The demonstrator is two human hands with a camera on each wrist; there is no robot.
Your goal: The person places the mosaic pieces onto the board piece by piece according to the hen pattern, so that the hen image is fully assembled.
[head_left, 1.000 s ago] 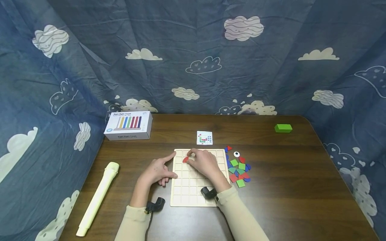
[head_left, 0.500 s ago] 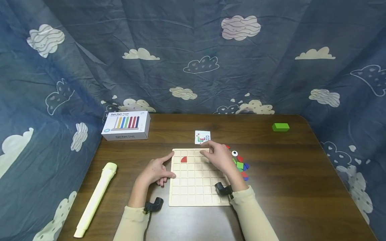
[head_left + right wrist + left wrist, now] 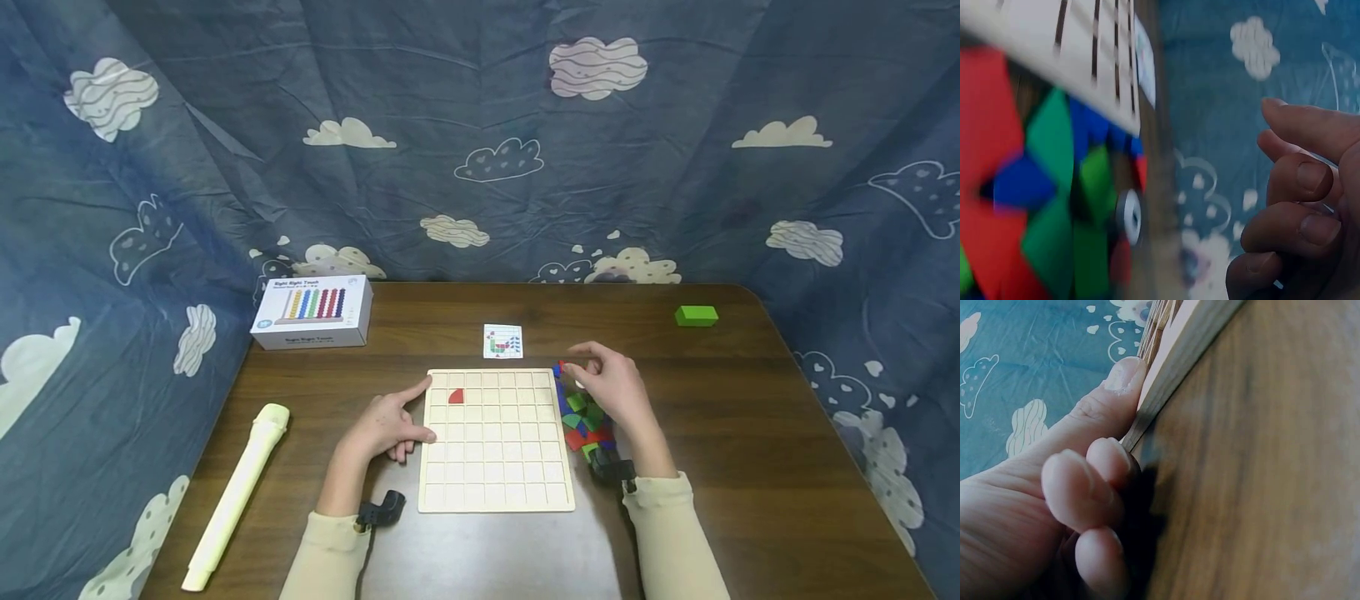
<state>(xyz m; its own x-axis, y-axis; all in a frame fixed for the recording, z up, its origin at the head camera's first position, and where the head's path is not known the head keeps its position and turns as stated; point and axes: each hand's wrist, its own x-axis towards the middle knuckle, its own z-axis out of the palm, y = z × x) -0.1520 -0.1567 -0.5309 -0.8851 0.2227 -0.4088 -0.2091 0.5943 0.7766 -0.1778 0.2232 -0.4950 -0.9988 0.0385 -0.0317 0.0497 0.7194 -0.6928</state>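
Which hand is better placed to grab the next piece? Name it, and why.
Probably the right hand: it hovers by the loose pieces, while the left hand touches the board on its opposite side.

The board [image 3: 495,467] lies on the bench [image 3: 750,467], in front of the person, with one piece [image 3: 456,397] in the second row from its far edge, second column from the left. The left grip [image 3: 384,427] is at the board's left side, thumb against the edge. Just beside the right edge lie the loose pieces [image 3: 574,440], with the right grip [image 3: 615,385] above their far end. Behind the board is a card [image 3: 502,342]; to its left stands a box [image 3: 311,321], well to its right a block [image 3: 696,316]. A tube [image 3: 236,496] lies left of the left grip. A curtain [image 3: 480,83] hangs behind the bench.
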